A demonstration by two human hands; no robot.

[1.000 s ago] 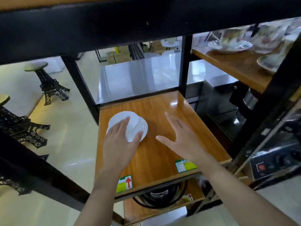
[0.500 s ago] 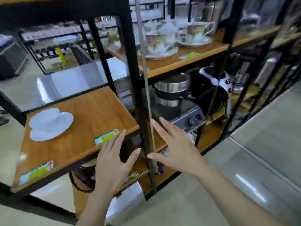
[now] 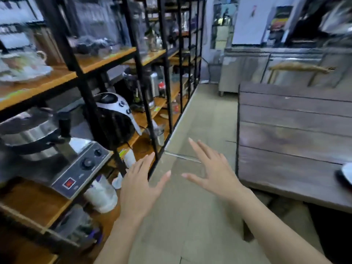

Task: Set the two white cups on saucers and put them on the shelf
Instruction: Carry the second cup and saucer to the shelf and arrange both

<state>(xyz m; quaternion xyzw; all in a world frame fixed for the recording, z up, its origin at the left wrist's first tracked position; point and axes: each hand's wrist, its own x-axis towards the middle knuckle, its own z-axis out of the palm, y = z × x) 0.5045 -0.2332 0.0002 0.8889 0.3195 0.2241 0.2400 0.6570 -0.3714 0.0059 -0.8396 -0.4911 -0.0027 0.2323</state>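
My left hand [image 3: 140,189] and my right hand [image 3: 213,168] hang in front of me over the floor, both empty with fingers spread. The wooden shelf [image 3: 62,72] in its black metal frame runs along the left. The white cup and saucer from the earlier frames are out of view. At the far right edge, a sliver of something white [image 3: 347,175] lies on the dark plank table [image 3: 293,134]; I cannot tell what it is.
On the shelf stand a patterned cup on a saucer [image 3: 21,67], a steel appliance with knobs [image 3: 76,162], a black-and-white appliance [image 3: 114,115] and a white plastic jar [image 3: 102,195]. A tiled aisle [image 3: 200,121] runs between shelf and table toward steel cabinets [image 3: 247,67].
My left hand has let go of the white cup on its saucer on the shelf. My view has swung right, away from that shelf to the aisle and table, with both hands empty.
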